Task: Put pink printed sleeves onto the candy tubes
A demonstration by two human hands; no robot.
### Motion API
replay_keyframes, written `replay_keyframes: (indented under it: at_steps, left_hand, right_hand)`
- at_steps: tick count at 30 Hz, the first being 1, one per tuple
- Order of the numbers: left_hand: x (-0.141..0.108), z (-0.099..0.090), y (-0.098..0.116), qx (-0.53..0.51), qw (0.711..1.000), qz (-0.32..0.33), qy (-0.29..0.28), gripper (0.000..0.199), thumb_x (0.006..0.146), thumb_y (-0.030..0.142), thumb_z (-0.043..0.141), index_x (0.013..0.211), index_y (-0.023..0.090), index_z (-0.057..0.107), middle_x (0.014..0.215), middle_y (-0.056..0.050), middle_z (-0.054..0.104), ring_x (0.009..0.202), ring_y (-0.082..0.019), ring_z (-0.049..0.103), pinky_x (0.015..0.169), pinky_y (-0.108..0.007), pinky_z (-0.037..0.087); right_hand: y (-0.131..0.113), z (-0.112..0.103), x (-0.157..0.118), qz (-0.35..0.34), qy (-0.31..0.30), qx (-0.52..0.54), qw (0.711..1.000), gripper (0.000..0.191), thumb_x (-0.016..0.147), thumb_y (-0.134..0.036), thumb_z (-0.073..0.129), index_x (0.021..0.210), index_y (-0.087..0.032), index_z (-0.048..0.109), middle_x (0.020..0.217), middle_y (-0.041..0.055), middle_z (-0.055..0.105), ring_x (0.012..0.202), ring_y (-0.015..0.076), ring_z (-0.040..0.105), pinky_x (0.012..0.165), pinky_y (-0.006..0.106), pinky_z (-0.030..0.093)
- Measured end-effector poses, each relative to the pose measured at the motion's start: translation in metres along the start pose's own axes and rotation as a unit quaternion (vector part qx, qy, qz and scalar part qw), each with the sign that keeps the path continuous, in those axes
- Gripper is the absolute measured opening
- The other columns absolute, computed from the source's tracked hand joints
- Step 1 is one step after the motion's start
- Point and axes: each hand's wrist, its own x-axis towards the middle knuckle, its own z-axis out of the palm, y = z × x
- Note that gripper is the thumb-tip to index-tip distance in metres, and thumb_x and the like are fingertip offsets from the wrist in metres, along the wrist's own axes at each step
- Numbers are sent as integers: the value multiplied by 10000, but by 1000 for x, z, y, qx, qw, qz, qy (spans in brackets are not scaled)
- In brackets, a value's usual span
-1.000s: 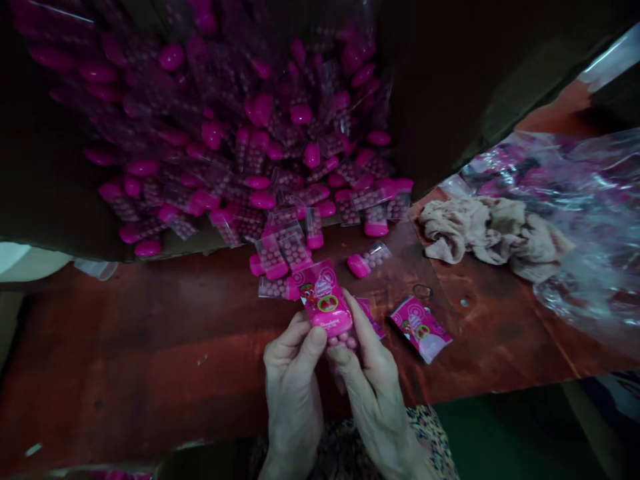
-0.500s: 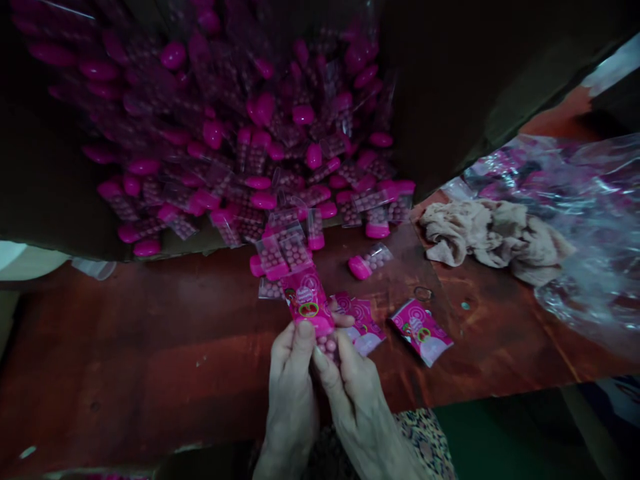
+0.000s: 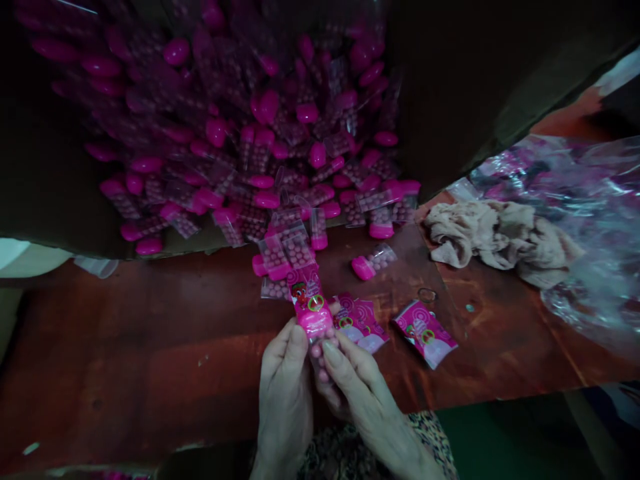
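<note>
Between my two hands is a small clear candy container (image 3: 321, 360) filled with pink balls, its pink cap pointing away from me. A pink printed label sleeve (image 3: 307, 290) with a cartoon figure sits around the cap end and extends beyond it. My left hand (image 3: 285, 383) is closed, its thumb pressing beside the cap and the sleeve's near edge. My right hand (image 3: 360, 387) pinches the ball-filled body, thumb on top; its other fingers are partly hidden underneath. Just beyond the sleeve lie several more filled containers (image 3: 297, 250). Flat pink sleeves (image 3: 367, 320) rest right of my hands.
A large open cardboard box (image 3: 450, 120) spills pink-capped containers onto the reddish table (image 3: 150, 347). One container (image 3: 374, 260) and a separate sleeve (image 3: 426, 333) lie to the right. Further right are a crumpled cloth (image 3: 500, 233) and a clear plastic bag (image 3: 595, 247).
The container has turned slightly and shows more of its pink balls and cap. My right thumb has shifted up and over the body. My left hand has moved slightly left.
</note>
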Motion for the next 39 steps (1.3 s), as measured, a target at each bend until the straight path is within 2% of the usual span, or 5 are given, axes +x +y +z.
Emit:
replay_keyframes:
  at_steps: [10,17,21,26,39]
  left_hand:
    - [-8,-1,-8,18,1000,-9,17,244,802,366,588,913,211,740,894,-88,736,877,-215,656,809,-339,503]
    - [-2,-7,4,10,1000,1,-10,412,728,506,624,972,189,722,969,-113,719,937,-249,637,845,-366,485]
    - [0,-4,5,32,999,-5,15,302,784,408,601,904,166,734,906,-105,728,939,-236,631,856,-355,476]
    - [-5,2,-6,34,999,-14,27,341,832,401,526,900,135,728,918,-126,723,836,-219,643,807,-346,492]
    - [0,-8,5,-10,999,-15,-30,404,768,529,550,854,166,706,946,-130,719,946,-287,637,847,-412,487]
  right_hand:
    - [4,5,-3,11,14,50,999,366,717,-591,616,778,-233,573,719,-2,494,613,111,526,577,200,507]
    - [-3,-2,6,42,-97,71,992,368,828,-533,532,719,-193,445,576,-80,298,434,31,202,375,136,157]
    - [-2,2,4,-51,-41,-70,995,293,870,-452,500,739,-190,485,595,-61,337,493,68,306,455,185,282]
    - [0,5,-4,-136,50,-267,953,233,889,-369,447,769,-191,539,605,-16,495,540,125,475,520,236,349]
    - [0,4,10,-201,41,-251,946,232,810,-286,560,625,-193,456,543,-64,399,465,70,366,440,173,330]
